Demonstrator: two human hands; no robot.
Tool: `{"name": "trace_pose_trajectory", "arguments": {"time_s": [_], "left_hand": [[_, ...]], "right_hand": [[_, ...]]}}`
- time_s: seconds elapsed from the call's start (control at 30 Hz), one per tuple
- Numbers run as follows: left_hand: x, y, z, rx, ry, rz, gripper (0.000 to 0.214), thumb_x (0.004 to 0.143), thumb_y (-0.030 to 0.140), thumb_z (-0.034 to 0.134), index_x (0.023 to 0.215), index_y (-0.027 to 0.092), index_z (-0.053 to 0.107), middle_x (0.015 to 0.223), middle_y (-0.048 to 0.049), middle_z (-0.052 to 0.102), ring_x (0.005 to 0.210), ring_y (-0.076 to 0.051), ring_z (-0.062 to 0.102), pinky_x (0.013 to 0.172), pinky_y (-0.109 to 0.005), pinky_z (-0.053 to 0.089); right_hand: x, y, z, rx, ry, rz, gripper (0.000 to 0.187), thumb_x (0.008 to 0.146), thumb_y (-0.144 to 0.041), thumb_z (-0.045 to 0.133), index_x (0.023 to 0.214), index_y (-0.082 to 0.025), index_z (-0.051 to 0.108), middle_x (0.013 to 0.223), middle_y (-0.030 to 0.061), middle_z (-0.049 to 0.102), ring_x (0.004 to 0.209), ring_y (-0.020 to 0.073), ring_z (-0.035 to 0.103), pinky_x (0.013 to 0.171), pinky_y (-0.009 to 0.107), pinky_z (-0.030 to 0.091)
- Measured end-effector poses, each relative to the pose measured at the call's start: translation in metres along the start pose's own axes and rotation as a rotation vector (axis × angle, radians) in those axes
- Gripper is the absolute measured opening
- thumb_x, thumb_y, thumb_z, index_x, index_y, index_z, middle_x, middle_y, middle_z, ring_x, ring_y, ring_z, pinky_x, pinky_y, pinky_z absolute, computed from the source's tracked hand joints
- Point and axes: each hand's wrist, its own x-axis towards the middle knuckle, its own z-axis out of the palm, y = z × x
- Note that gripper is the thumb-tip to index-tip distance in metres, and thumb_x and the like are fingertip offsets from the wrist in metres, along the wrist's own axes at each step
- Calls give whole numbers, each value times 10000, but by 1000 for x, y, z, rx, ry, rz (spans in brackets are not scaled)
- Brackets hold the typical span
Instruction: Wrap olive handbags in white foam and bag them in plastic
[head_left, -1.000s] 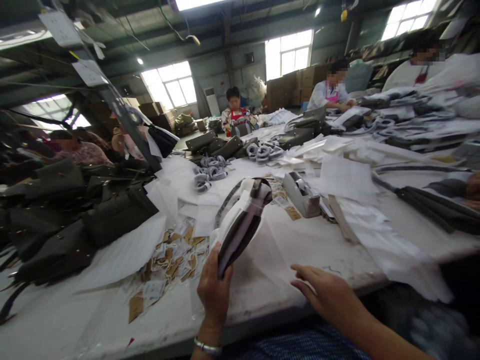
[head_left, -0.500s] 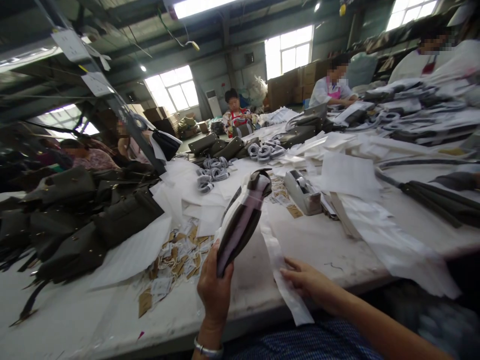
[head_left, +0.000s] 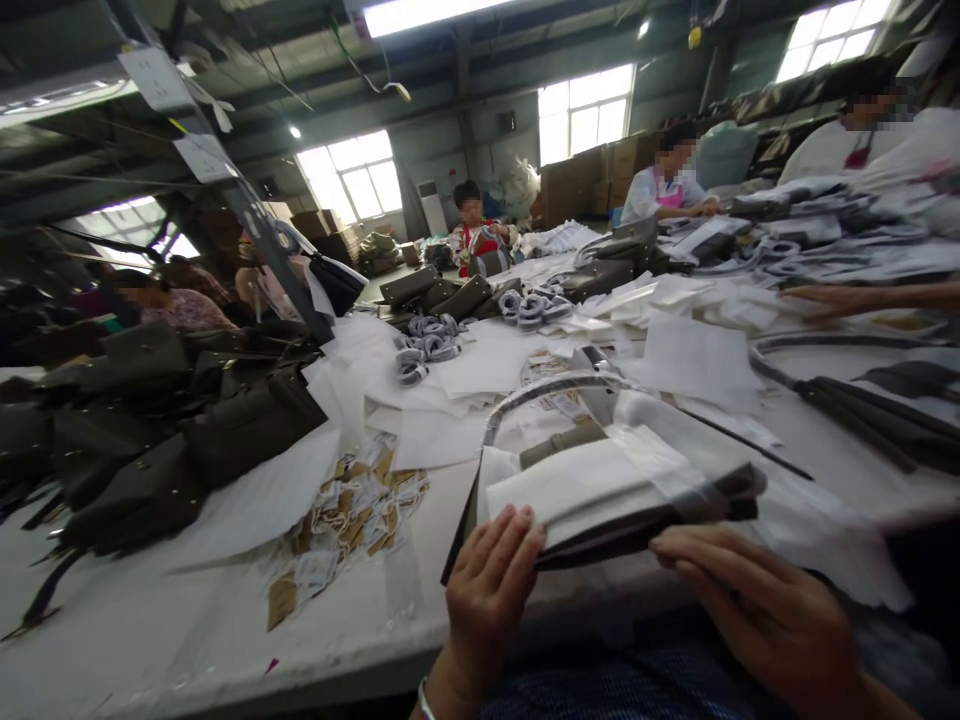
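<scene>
the padded bag [head_left: 626,495] sits at the near edge of the tabletop [head_left: 202,620], its wrapped handle [head_left: 555,386] looping up on the far side. the left hand [head_left: 491,580] has its grip clamped on the bag's near left part. the right hand [head_left: 757,590] has its fingertips [head_left: 667,543] at the near right edge — whether that grip is closed on it, i cannot tell. paper tags [head_left: 367,505] lie scattered to the left — farther left, dark bags [head_left: 124,440] are heaped.
</scene>
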Motion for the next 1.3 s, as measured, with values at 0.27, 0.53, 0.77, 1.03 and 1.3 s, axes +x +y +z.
{"name": "trace_pose_trajectory", "arguments": {"time_s": [0.27,0.53,0.77,1.03,1.3], "left_hand": [[-27,44,45,7,20,86,325,1025,154,428,1194,251,687,1279,26,686,1216,-163,622,1078,-313,456],[-35,61,60,92,16,17,324,1013,163,450,1214,271,680,1289,7,680,1198,-179,637,1003,-313,523],[-30,65,63,93,38,1,322,1014,170,449,1189,275,698,1281,22,682,1157,-172,662,1001,-301,521],[-31,66,67,79,65,-26,309,1015,185,456,1173,275,706,1292,21,677,1192,-173,640,1061,-312,478],[-28,66,65,98,49,-23,312,1018,190,449,1169,283,706,1266,26,693,1162,-171,658,1016,-302,508]], "right_hand": [[64,66,40,-14,-352,286,242,973,-303,527,1128,-220,692,1134,58,729,1002,204,696,889,310,557],[93,129,159,-237,-828,667,317,874,-417,702,1008,-130,691,1056,122,710,1003,260,654,920,418,509],[100,138,193,-146,-1023,831,264,962,-359,622,1121,-149,639,1098,63,661,919,196,659,800,380,576],[95,133,181,-270,-900,763,327,954,-376,626,1196,-158,612,1254,98,604,1117,259,599,947,481,514],[99,139,186,-155,-928,831,256,952,-336,636,1140,-163,640,1202,81,633,1061,237,624,918,452,534]]}}
